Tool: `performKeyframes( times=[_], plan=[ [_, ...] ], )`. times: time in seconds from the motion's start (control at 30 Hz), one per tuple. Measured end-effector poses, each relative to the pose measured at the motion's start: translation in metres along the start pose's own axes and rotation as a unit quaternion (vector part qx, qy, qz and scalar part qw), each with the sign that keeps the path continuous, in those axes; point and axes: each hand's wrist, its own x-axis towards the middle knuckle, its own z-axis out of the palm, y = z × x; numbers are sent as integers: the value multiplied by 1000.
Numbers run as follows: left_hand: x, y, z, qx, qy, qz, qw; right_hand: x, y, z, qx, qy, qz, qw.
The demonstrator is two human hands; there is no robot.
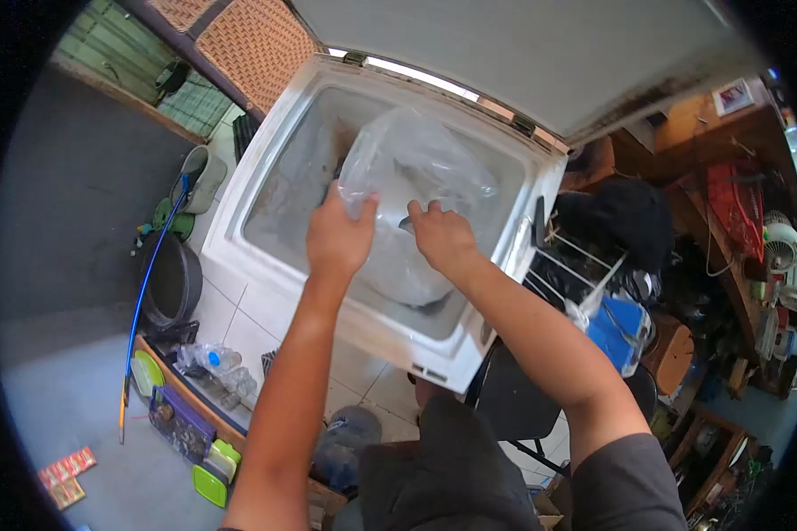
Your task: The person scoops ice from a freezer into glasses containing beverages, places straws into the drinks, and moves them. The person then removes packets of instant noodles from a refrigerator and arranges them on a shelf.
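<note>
A large clear plastic bag (398, 150) stands gaping over the inside of an open white chest freezer (248, 212). My left hand (341, 232) is closed on the bag's left edge, with the thumb on the near side. Close beside it, my right hand (443, 234) reaches into the bag's mouth with curled fingers. A small dark grey piece (406, 224) shows at those fingers, too little of it to name. Whitish, blurred contents lie below the hands, and the lower part of the bag rests in the freezer. Frost coats the freezer's inner walls.
The raised freezer lid (540, 62) rises behind the opening. To the left are a blue pole (155, 265), a black tub (173, 281) and a grey bucket (205, 177). A black chair (514, 398) and a blue box (615, 332) stand at the right.
</note>
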Motion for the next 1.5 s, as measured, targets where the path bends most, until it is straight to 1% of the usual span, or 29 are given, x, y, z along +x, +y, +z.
performKeyframes(
  times=[0.03, 0.1, 0.17, 0.2, 0.27, 0.3, 0.37, 0.43, 0.5, 0.53, 0.6, 0.67, 0.73, 0.8, 0.83, 0.9, 0.93, 0.97, 1.0, 1.03, 1.07, 1.1, 1.13, 1.2, 1.23, 1.3, 1.37, 1.4, 1.5],
  plan=[
    [10, -10, -7, -1, -7, -1, 1000, 13, -2, 2, 10, 42, 20, 999],
    [4, -31, -27, -58, -9, 124, 991, 28, 1, -3, 23, 75, 49, 996],
    [-8, -31, -52, -74, -35, 80, 993, 40, 2, -35, -57, -140, -42, 988],
    [-7, -33, -60, -75, -42, 80, 993, 39, 0, -41, -55, -143, -37, 987],
    [0, -40, -74, -115, -20, 26, 993, 17, -7, -46, 14, -9, -5, 1000],
    [4, -37, -79, -115, -29, 20, 993, 8, -3, -52, 30, -7, -8, 999],
    [14, -24, -83, 102, 137, 240, 956, -16, -4, -79, 80, -3, 47, 996],
    [-2, -17, -91, 101, 101, 336, 931, -48, -13, -106, 112, -4, 114, 987],
    [-22, -1, -92, -98, -171, 421, 885, -72, -15, -120, 186, 34, 179, 966],
    [-25, 14, -79, -105, -182, 428, 879, -86, -16, -123, 185, 35, 194, 963],
    [-21, 43, -41, -93, -319, 278, 901, -112, -12, -130, 222, 41, 263, 938],
    [-9, 35, 5, 87, -360, 276, 887, -137, -7, -129, 246, 78, 286, 923],
    [7, 34, 60, 293, -392, 201, 848, -155, -4, -127, 294, 127, 334, 887],
    [23, 36, 99, 367, -475, 152, 785, -168, 1, -123, 316, 138, 366, 865],
    [24, 29, 113, 368, -476, 153, 784, -173, 4, -120, 338, 147, 383, 847],
    [30, 5, 135, 504, -440, 246, 701, -183, 9, -116, 340, 161, 378, 846],
    [37, -19, 143, 509, -437, 245, 700, -189, 12, -114, 344, 163, 378, 844],
    [44, -50, 148, 440, -226, 408, 767, -194, 15, -113, 347, 162, 377, 843],
    [46, -54, 141, 341, 2, 536, 773, -199, 18, -112, 352, 159, 370, 845],
    [48, -57, 137, 349, 4, 532, 771, -202, 19, -110, 370, 177, 365, 836],
    [54, -35, 116, 367, -151, 378, 836, -204, 20, -106, 389, 197, 363, 823],
    [58, -18, 96, 366, -299, 201, 858, -204, 20, -102, 398, 195, 361, 821],
    [65, -9, 83, 410, -414, 103, 806, -203, 20, -96, 389, 220, 338, 828],
    [51, -15, 82, 452, -425, 91, 779, -201, 17, -90, 383, 246, 306, 836],
    [47, -22, 85, 486, -437, 84, 752, -201, 14, -87, 416, 242, 338, 809],
    [52, -82, 119, 432, -447, 127, 773, -200, 11, -82, 449, 232, 368, 780],
    [57, -113, 146, 401, -394, 179, 808, -201, 11, -75, 415, 243, 315, 818],
    [61, -97, 149, 469, -435, 237, 731, -200, 11, -76, 416, 237, 312, 820],
    [38, -94, 153, 396, -453, 210, 771, -195, 9, -77, 438, 199, 329, 813]
  ],
)
